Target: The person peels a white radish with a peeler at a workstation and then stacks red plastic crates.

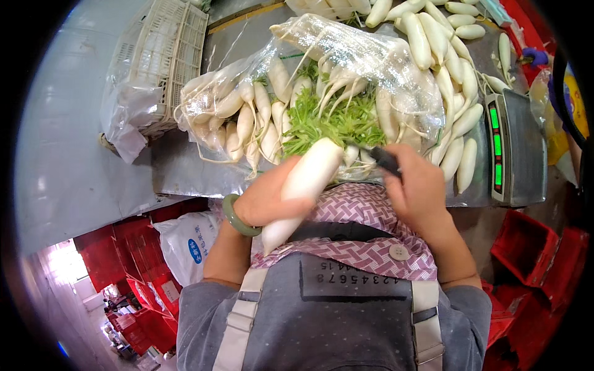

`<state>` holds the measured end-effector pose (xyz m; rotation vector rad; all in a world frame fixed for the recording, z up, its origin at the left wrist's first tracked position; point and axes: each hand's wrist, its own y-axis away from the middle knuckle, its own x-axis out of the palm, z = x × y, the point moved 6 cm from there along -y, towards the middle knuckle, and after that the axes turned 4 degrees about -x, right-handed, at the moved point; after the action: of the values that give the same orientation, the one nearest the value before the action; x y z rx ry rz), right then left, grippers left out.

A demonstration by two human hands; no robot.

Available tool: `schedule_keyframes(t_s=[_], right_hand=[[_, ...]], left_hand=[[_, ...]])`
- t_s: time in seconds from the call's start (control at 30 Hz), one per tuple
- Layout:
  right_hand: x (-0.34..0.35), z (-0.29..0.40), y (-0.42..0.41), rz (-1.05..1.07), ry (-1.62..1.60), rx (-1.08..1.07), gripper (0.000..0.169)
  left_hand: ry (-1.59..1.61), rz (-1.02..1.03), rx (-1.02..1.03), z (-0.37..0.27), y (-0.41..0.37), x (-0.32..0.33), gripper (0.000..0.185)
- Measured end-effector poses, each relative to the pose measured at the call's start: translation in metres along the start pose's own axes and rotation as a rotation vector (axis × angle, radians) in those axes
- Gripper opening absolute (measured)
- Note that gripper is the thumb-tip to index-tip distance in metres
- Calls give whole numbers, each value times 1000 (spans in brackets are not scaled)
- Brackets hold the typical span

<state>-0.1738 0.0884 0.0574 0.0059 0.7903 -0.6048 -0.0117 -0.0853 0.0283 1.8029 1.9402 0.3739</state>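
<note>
A thick white daikon radish (310,181) lies tilted in my left hand (267,195), its cut top pointing away from me and its tip near my apron. My right hand (413,185) is closed around the black handle of a knife (386,161); the blade is blurred and partly lost against the greens. Right behind the radish top sits a heap of trimmed green leaf stalks (334,118). Around it, a clear plastic bag (362,51) lies spread over many daikons with long roots (246,120).
Peeled-looking white daikons (436,41) are piled at the back right. Beside them stands a scale with lit green displays (524,148). A white plastic crate (162,60) with plastic bags is at the left. Red crates (524,248) stand below the table's edge at the right.
</note>
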Motion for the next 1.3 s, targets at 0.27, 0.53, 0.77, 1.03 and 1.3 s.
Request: schedule_keyframes(t_s=[0.27,0.53,0.77,1.03,1.3], right_hand=[[27,2,-1,22,17,-71,28],[29,-4,0,56,10,16,24],[33,-13,4,94,-11,6,23],[68,-64,-9,137,-36,183,19],[49,-40,-26,182,-1014,212,39]], left_hand=[[-392,-162,-67,-25,11,-5,68],[-603,-282,-7,-34,7,1,74],[-693,-354,-31,-33,5,2,76],[-506,-366,112,-44,11,6,76],[-721,-412,148,-43,1,12,73]])
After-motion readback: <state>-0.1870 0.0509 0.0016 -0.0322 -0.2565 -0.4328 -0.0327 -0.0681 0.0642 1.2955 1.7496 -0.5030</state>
